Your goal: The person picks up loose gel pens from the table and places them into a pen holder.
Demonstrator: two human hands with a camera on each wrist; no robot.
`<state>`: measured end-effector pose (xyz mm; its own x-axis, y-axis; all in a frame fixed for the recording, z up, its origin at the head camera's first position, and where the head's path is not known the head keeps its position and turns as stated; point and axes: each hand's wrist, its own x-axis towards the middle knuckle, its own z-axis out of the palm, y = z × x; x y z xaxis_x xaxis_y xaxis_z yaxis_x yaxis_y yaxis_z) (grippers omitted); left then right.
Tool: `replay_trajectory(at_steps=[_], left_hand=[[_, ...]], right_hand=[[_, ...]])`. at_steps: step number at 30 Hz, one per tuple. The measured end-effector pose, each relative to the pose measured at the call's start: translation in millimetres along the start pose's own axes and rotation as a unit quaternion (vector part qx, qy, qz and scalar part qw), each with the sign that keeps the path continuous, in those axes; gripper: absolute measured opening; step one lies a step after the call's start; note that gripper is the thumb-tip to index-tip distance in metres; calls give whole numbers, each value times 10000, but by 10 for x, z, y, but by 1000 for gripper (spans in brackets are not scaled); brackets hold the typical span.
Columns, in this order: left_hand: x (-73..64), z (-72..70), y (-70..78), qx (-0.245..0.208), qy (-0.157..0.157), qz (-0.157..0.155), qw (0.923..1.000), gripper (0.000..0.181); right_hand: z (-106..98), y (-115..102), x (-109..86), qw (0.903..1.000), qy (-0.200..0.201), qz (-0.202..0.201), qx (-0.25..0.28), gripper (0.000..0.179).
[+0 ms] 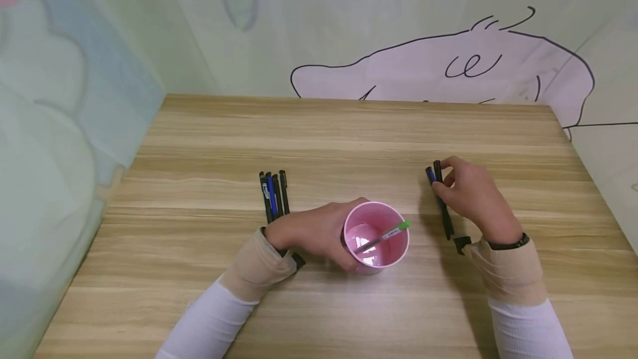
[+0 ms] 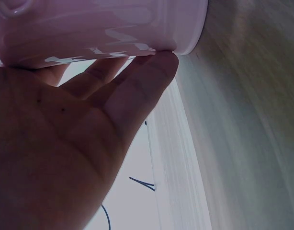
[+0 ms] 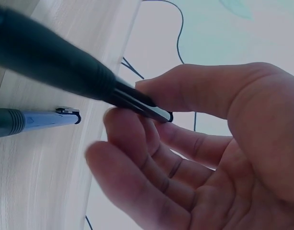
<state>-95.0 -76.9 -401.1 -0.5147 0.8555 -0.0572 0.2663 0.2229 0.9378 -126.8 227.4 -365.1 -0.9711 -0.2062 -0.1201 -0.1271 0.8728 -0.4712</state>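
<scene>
Grip of R hand (image 1: 471, 193) pinches slim black plastic pen (image 3: 56, 60) on tabletop (image 1: 299, 132)'s R-edge side, L hand (image 1: 316, 232) grips glossy pink round cup (image 1: 371, 215) mid-tabletop; best keep cup steady, lift w/o nudging blue-black pen (image 3: 46, 118).

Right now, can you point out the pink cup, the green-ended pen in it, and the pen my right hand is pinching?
Pink cup (image 1: 372, 215): head view, on its inner wall.
Green-ended pen (image 1: 382, 237): head view, on the middle of its barrel.
Pinched pen (image 3: 65, 66): right wrist view, on its thick dark section.
</scene>
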Motion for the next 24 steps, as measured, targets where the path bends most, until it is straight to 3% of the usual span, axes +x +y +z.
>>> replay_trajectory(at_steps=[24], left_hand=[[0, -3, 6, 37, -13, -51, 10000, 91]], right_hand=[[-21, -76, -47, 9994, 285, -106, 149, 47]])
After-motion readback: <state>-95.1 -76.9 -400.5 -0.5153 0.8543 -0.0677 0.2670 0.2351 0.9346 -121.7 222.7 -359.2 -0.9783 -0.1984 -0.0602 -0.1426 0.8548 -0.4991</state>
